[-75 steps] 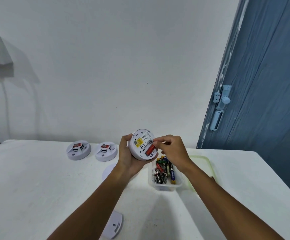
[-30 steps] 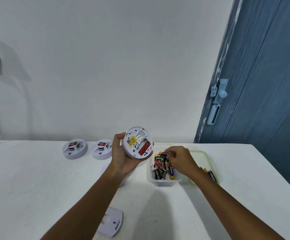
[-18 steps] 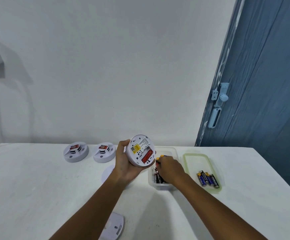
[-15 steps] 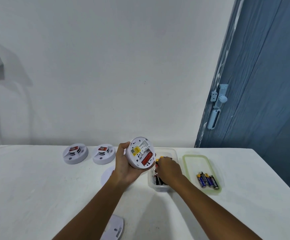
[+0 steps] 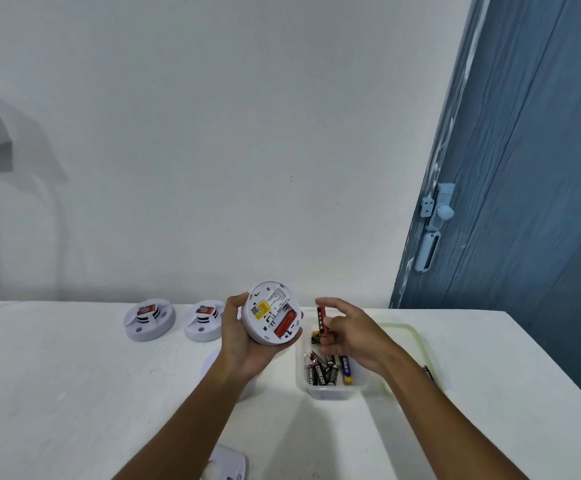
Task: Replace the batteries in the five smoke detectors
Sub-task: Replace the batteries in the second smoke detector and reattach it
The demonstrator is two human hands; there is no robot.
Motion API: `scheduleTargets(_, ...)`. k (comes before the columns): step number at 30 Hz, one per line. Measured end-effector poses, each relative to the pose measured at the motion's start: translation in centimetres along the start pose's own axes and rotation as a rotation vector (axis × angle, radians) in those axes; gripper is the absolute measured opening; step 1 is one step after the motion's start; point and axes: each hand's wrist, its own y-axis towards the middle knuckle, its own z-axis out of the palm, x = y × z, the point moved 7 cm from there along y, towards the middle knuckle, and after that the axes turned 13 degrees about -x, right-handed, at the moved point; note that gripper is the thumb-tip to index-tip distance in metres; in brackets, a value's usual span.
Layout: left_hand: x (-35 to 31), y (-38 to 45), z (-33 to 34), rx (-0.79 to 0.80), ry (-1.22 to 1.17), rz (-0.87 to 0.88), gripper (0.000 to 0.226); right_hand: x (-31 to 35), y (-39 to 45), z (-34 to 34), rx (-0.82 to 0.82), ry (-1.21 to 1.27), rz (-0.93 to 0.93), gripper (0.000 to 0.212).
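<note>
Left hand (image 5: 244, 337) grips smoke detector (image 5: 271, 313); right hand (image 5: 351, 336) pinches red battery (image 5: 322, 321) above battery tub (image 5: 330, 389)

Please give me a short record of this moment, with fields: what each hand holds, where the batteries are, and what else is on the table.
left hand: holds a smoke detector back side up, one red battery in its slot
right hand: pinches a red battery, upright, above the box
box: clear plastic, loose batteries inside
lid: lies right of the box
other detectors: two at the far side of the table
</note>
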Motion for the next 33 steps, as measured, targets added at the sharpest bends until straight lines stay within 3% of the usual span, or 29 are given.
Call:
scheduleTargets(4, -0.1, 0.1, 0.3, 0.002, 0.000, 0.004, 0.061, 0.5, -1.2, 0.2, 0.165, 0.230, 0.050, 0.031)
scheduleTargets(9, 0.2, -0.1, 0.8, 0.013, 0.011, 0.000, 0.053, 0.5, -1.8, 0.4, 0.207, 0.247, 0.025, 0.040)
scheduleTargets(13, 0.4, -0.1, 0.9, 0.018, 0.006, -0.001, 0.051, 0.7, -2.4, 1.0, 0.112, 0.109, -0.102, 0.042)
scheduleTargets(18, 0.6, -0.5, 1.5, 0.046, 0.027, 0.000, 0.050, 2.9, -3.6, 1.4, -0.140, 0.061, -0.447, 0.028)
scheduleTargets(22, 0.9, -0.6, 1.9, 0.046, 0.019, -0.010, 0.049, 3.3, -4.1, 1.8, -0.294, -0.087, -0.712, 0.041)
scheduleTargets(25, 1.0, -0.6, 2.2, 0.048, 0.016, -0.019, 0.049, 2.9, -4.2, 2.3, -0.348, -0.191, -0.776, 0.047)
scheduleTargets(29, 1.0, -0.4, 2.2, 0.032, 0.079, -0.006, 0.049, 2.6, -4.2, 2.7, -0.377, -0.233, -0.864, 0.030)
scheduleTargets(31, 0.9, -0.3, 2.1, 0.021, 0.106, -0.004, 0.049, 2.2, -3.6, 2.7, -0.350, -0.225, -0.820, 0.018)
scheduleTargets(33, 0.9, -0.2, 1.9, 0.003, 0.112, -0.005, 0.048, 1.7, -3.0, 2.5, -0.326, -0.220, -0.760, 0.019)
